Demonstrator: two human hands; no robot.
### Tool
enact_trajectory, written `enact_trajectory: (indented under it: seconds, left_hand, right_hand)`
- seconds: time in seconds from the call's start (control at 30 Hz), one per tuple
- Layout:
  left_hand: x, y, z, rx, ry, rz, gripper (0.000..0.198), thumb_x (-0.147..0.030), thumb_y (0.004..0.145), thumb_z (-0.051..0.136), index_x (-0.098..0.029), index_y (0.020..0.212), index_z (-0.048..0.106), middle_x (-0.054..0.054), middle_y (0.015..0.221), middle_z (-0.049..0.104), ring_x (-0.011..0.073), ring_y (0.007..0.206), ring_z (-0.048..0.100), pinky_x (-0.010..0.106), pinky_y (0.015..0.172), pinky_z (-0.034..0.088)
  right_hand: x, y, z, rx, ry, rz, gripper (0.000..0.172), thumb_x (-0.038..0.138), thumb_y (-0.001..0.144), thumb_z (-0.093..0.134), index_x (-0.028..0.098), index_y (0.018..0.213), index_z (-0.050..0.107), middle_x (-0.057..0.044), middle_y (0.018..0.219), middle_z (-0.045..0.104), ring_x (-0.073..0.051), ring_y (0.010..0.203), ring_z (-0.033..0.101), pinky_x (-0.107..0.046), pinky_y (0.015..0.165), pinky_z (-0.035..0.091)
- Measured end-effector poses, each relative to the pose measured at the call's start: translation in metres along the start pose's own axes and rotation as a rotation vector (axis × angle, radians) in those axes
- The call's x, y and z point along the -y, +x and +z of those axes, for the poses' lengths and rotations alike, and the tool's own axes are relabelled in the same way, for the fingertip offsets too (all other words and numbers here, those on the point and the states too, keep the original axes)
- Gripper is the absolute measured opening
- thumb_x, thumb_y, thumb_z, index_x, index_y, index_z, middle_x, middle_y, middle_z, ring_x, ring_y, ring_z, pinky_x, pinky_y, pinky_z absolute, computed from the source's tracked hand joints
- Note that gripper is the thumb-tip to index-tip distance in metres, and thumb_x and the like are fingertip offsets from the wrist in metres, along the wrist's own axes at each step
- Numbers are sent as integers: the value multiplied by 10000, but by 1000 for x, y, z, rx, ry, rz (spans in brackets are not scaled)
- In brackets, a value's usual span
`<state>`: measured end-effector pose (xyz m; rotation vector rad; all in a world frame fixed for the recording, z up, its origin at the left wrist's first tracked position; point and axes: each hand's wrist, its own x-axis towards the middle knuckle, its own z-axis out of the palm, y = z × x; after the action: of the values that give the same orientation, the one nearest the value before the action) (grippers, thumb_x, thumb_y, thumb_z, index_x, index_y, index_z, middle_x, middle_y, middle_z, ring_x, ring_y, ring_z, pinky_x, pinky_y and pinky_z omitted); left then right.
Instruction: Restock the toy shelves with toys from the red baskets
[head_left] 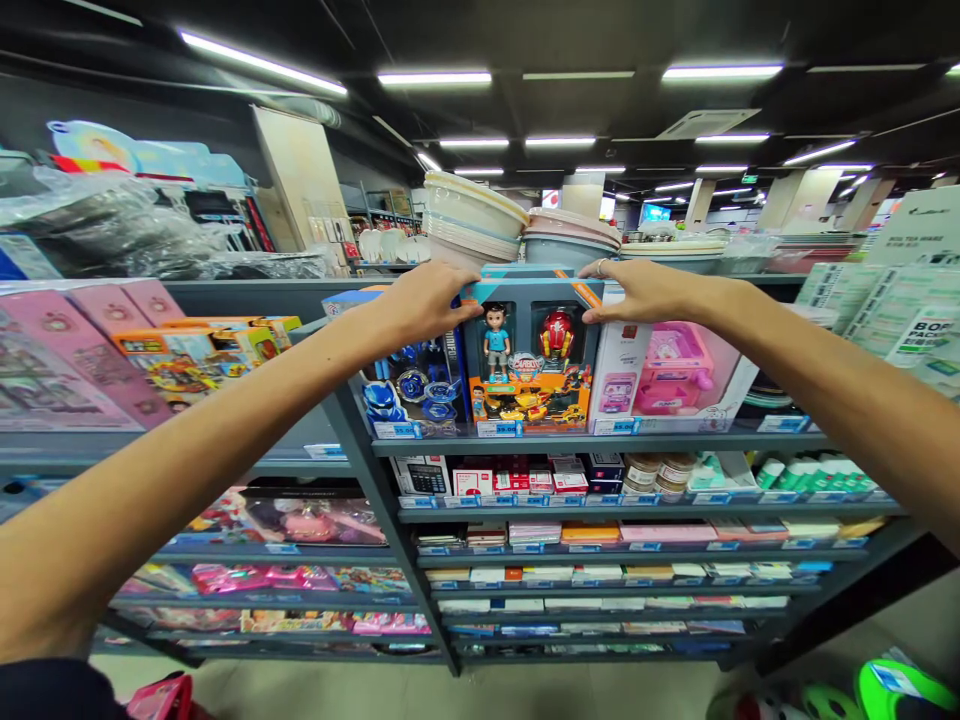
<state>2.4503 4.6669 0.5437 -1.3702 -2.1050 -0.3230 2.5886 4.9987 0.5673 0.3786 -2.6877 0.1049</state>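
Note:
A boxed toy set (pixel 531 350) with a boy figure, a red robot and an orange lower part stands upright on the upper shelf (pixel 637 443). My left hand (pixel 442 300) grips its top left corner, thumb on the front. At the top right corner, my right hand (pixel 626 288) holds it the same way, a ring on one finger. A blue boxed toy (pixel 416 385) stands directly to the left. On the other side is a white box with a pink toy (pixel 675 370).
Stacked basins (pixel 474 215) rise behind the shelf top. Pink boxes (pixel 67 355) stand at the left, pale green packages (pixel 892 310) at the right. Lower shelves hold a boxed calculator (pixel 424 477), jars (pixel 656 473) and stationery. A bright green item (pixel 904 690) lies at the bottom right.

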Motion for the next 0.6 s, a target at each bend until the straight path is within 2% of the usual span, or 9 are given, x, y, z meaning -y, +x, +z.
enact_trajectory:
  seconds: [0.1,0.17,0.23,0.27,0.3,0.37,0.47,0.53,0.6]
  left_hand:
    - [-14,-8,-14,-25,42,17,457,-391,950,650,-152,1336,698,178,1271,713,328,1250,609,493,1106,459]
    - [-30,-29,-20,-131,38,-7,437,-400,974,636,-180,1348,688,153,1273,717,310,1245,615,465,1084,475]
    - [-49,-62,-13,-179,10,-47,361,-419,1021,575,-212,1274,730,121,1150,760,272,1082,681,420,986,518]
    - [-57,-81,-3,-154,-10,-70,351,-435,1041,542,-223,1221,756,104,1046,779,249,949,704,394,909,535]
    - [-64,-99,10,-94,-30,-96,365,-451,1055,519,-230,1188,776,90,943,787,230,826,707,371,831,540]
    - [-75,-128,46,71,-19,-177,406,-478,1067,502,-237,1218,791,77,793,781,229,692,709,346,722,527]
    - [-77,-146,97,280,77,-302,445,-458,1090,470,-254,1388,730,108,835,812,288,787,777,346,715,529]
    - [-72,-144,117,352,122,-336,454,-439,1105,435,-259,1422,706,134,930,830,312,889,798,351,754,542]
    - [-66,-139,125,390,137,-349,457,-435,1114,402,-260,1402,711,144,980,833,322,939,801,358,785,550]
  right_hand:
    - [22,-12,-7,-119,40,-14,850,679,749,853,264,1462,651,-105,1424,717,-450,1385,587,-660,1218,445]
    - [47,-34,-1,-309,94,-20,706,642,840,793,274,1429,668,-98,1413,718,-411,1366,605,-623,1211,466]
    - [74,-63,24,-469,175,5,498,587,960,676,287,1356,703,-88,1303,765,-342,1209,699,-558,1109,550]
    - [86,-76,44,-491,222,25,425,564,995,636,288,1307,724,-80,1188,798,-309,1077,741,-525,1017,592]
    - [96,-87,69,-432,262,34,386,546,1015,615,291,1278,737,-64,1069,818,-282,959,761,-492,930,613]
    - [108,-98,123,-222,290,40,334,477,1040,600,272,1254,753,-36,922,831,-250,825,772,-428,813,604]
    - [113,-90,192,-48,202,110,319,347,1066,572,214,1303,738,-60,991,852,-262,905,799,-369,797,558]
    - [111,-77,215,-27,144,164,315,327,1078,559,205,1310,734,-72,1023,851,-270,961,799,-342,787,524]
    - [109,-66,222,-29,131,191,280,330,1079,560,217,1250,751,-59,990,847,-254,930,795,-312,754,487]
